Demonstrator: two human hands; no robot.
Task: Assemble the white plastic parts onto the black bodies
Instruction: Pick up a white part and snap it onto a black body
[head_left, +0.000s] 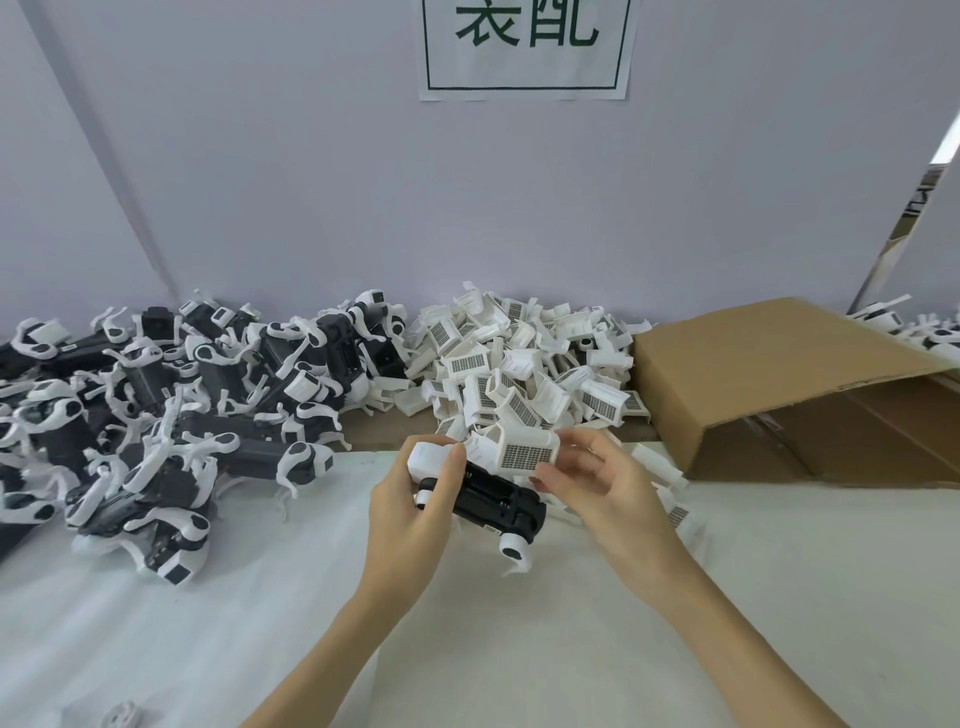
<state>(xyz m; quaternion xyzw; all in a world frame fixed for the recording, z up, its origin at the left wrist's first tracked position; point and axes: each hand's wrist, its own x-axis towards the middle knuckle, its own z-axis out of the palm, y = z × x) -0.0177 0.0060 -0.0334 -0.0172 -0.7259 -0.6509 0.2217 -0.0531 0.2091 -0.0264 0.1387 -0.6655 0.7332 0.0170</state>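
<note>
Two hands at work over the bench (519, 623), mid-width, just short of the far edge. Item one: my left hand (410, 499), fingers curled round one black body (493, 501), thumb pressing on the white part already at its far end. Item two: my right hand (597, 483), fingertips pinching a white grille part (527, 452), held just above the body and touching or nearly touching it; I cannot tell which. Stock: heap of loose white parts (519, 364) along the far edge at centre; heap of assembled units (156, 405) at the far left; cardboard box (779, 384) on its side at the far right. Handling note, my judgement: I would square the grille with the body's open end, seat one edge first, then press evenly till it snaps home, without forcing thin clips.
</note>
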